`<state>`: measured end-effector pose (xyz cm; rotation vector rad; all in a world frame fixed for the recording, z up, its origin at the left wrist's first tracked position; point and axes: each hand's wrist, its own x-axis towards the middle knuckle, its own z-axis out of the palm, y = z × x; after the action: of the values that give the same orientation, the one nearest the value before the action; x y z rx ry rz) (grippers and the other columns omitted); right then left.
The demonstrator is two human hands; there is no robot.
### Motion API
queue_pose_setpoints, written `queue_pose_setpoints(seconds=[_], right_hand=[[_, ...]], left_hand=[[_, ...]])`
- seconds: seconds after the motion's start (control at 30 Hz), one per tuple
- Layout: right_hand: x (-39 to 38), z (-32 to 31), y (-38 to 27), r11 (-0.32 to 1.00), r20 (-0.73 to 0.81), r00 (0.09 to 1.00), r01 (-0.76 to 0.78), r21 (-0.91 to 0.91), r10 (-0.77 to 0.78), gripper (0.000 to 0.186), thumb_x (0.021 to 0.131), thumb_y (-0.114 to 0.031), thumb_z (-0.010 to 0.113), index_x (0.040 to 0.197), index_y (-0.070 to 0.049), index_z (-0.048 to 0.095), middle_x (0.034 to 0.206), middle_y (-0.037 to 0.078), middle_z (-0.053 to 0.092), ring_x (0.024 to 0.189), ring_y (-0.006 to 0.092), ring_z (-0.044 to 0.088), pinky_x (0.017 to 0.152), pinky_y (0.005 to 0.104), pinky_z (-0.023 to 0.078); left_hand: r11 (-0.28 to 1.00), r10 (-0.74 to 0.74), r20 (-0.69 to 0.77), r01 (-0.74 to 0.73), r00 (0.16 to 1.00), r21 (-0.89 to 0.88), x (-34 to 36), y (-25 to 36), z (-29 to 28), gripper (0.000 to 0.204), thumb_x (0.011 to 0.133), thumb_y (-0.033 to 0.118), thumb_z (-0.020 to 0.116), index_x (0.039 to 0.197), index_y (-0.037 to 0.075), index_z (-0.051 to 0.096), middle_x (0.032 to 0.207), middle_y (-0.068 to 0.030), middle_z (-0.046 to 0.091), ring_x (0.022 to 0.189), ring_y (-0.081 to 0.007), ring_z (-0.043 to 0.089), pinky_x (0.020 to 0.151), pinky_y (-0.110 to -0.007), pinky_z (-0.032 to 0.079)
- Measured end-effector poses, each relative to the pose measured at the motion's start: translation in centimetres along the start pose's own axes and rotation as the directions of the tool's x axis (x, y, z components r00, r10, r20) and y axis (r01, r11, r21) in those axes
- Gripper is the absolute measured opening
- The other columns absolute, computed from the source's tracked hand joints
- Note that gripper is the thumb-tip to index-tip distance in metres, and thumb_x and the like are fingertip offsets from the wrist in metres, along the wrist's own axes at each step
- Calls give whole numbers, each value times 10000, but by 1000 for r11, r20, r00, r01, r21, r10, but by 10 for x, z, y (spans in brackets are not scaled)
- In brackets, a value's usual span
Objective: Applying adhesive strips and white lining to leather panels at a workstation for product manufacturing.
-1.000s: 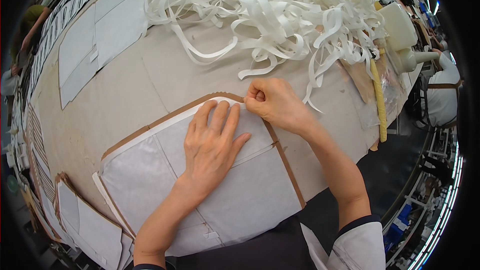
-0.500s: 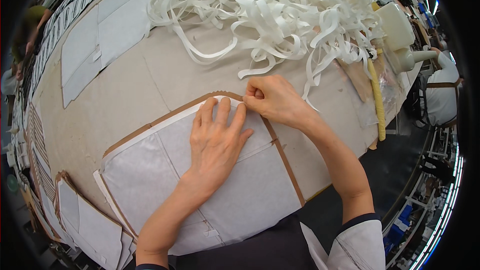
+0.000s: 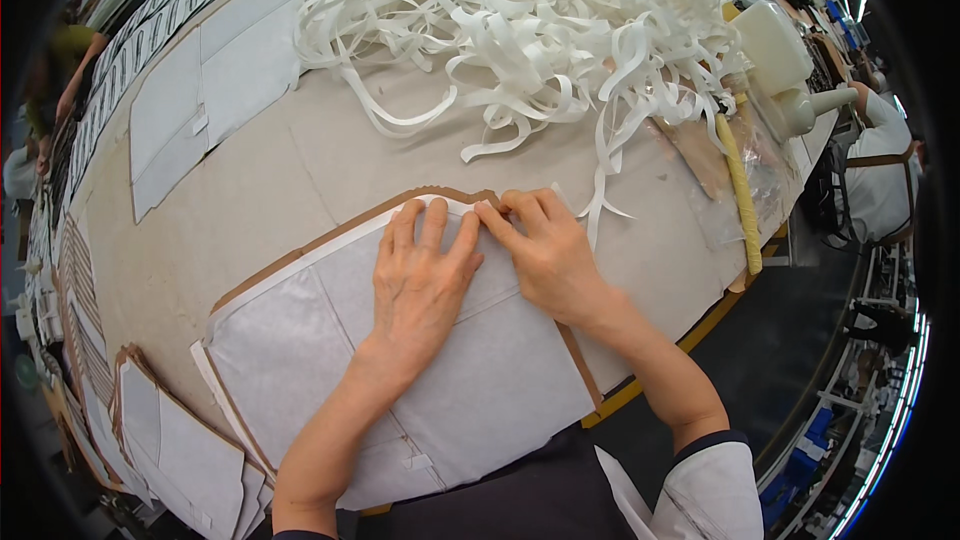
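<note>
In front of me lies a white-lined leather panel [image 3: 280, 340] with a brown border and stitched seams. A narrow white tape [image 3: 335, 244] runs along its far edge. My left hand [image 3: 415, 280] rests palm down on the panel, fingers spread, tips pressing the tape near the far right corner. Beside it, my right hand [image 3: 548, 252] is closed, thumb and forefinger pinching the tape at that corner. A short white end shows just past the right knuckles. The fingers partly hide the corner.
A big tangle of white tape strips [image 3: 500, 50] covers the table's far side. A similar panel [image 3: 220, 80] lies far left; more panels [image 3: 180, 440] are stacked near left. At right are a plastic bottle [image 3: 775, 50] and a yellow roll [image 3: 738, 190]. A person [image 3: 880, 175] is beyond.
My right hand has turned and come down and slightly nearer me along the corner, its fingers now close to my left fingertips. The left hand has shifted only slightly.
</note>
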<state>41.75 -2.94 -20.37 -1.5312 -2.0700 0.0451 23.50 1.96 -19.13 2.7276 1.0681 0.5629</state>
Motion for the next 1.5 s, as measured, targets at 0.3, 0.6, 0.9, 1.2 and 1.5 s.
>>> queue_pose_setpoints(seconds=[0.3, 0.6, 0.9, 1.2, 1.5], right_hand=[[7, -5, -15, 970, -22, 970, -240, 32, 241, 293, 777, 14, 625, 1070, 10, 638, 1057, 135, 601, 969, 321, 569, 804, 415, 474], [73, 45, -90, 943, -19, 982, 188, 273, -191, 209, 766, 72, 613, 965, 15, 637, 981, 122, 600, 915, 300, 560, 777, 399, 453], [103, 113, -138, 895, 2, 928, 358, 267, -372, 267, 675, 74, 619, 936, 18, 626, 982, 124, 592, 912, 294, 555, 768, 393, 471], [85, 102, -125, 932, -73, 931, 360, 39, -357, 358, 677, 29, 661, 1032, 74, 650, 1055, 155, 631, 958, 317, 633, 775, 400, 535], [80, 104, -129, 933, -46, 932, 357, -35, -358, 368, 691, 55, 674, 1050, 127, 646, 1076, 218, 634, 974, 352, 646, 794, 396, 568]], left_hand=[[981, -116, -2, 115, 993, -158, -77, -48, -69, 391, 851, 93, 725, 1229, 32, 645, 1316, -160, 584, 1267, -338, 539, 1098, -454, 405], [728, -686, -222, 656, 693, -201, -175, -148, -131, 376, 876, 114, 707, 1230, 7, 638, 1232, -159, 637, 1166, -311, 591, 1013, -382, 455], [774, -597, 21, 582, 802, -249, -142, -165, -123, 106, 875, 118, 706, 885, 19, 671, 859, -100, 660, 878, -240, 640, 802, -363, 514], [338, -312, 231, 335, 922, -880, -100, -150, -135, 119, 948, 116, 666, 934, -2, 659, 984, -67, 702, 891, -142, 648, 790, -302, 527], [454, -718, 210, 676, 663, -580, -148, -197, -142, 124, 885, 128, 731, 864, 20, 676, 800, 7, 629, 747, -82, 548, 688, -235, 438]])
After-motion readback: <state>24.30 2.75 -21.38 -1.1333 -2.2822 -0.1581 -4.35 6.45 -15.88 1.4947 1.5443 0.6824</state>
